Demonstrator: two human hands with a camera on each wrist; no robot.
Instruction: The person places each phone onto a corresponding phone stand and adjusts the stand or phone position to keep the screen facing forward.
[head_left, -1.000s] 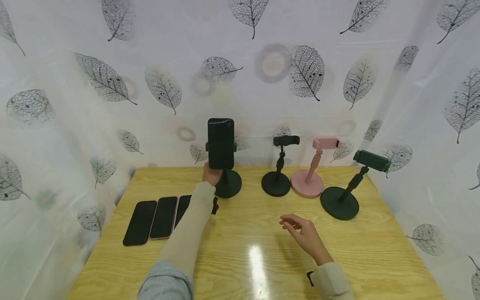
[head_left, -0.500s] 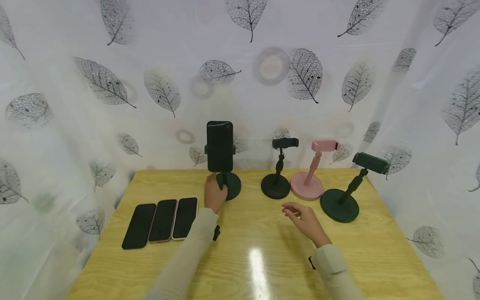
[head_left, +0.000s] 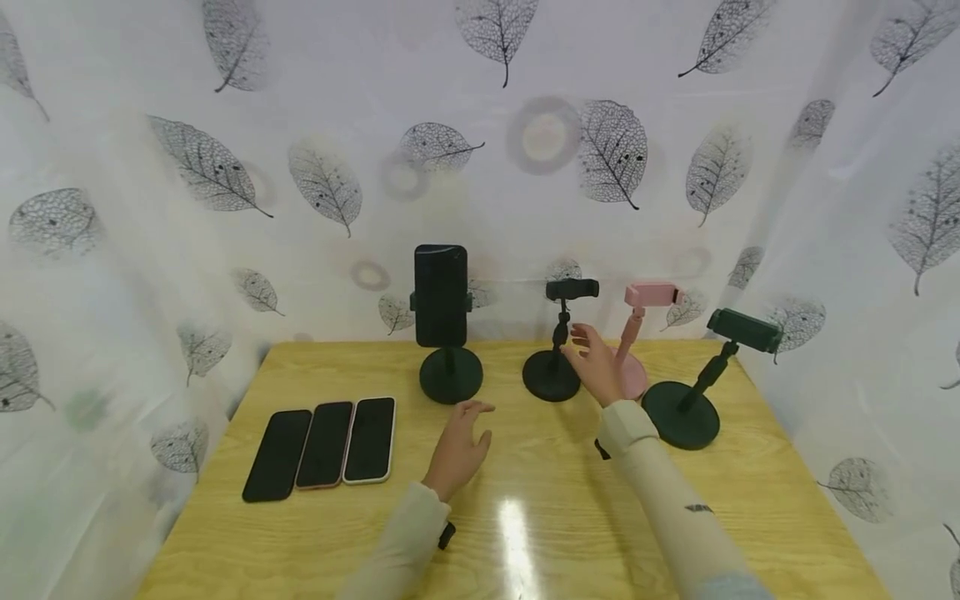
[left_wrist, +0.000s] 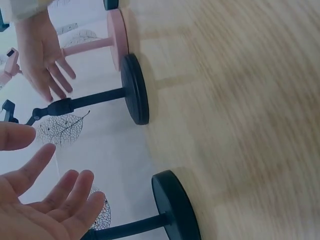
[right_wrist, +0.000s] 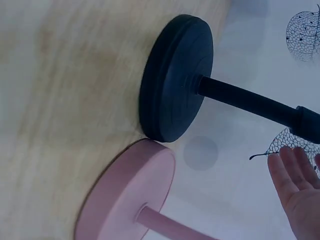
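Observation:
My right hand [head_left: 597,367] reaches up beside the stem of a black phone stand [head_left: 552,377], its fingers apart and nothing in them. In the right wrist view the fingertips [right_wrist: 284,165] show just below the collar of that stem. The left hand [head_left: 459,450] hovers over the table in front of a dark green phone stand [head_left: 452,377], fingers spread and holding nothing. That stand's clamp carries an upright black phone [head_left: 441,296]. Behind my right hand is a pink phone stand [head_left: 652,294], its base partly hidden.
Three phones lie side by side at the left: a black one [head_left: 276,456], one with a pinkish edge [head_left: 325,445] and one with a white edge [head_left: 370,440]. Another dark green stand [head_left: 681,415] stands far right. A leaf-print curtain [head_left: 495,192] surrounds the wooden table [head_left: 517,475].
My left hand has let go of the green stand holding the phone and come back toward me. The right hand has moved forward to the black stand's stem.

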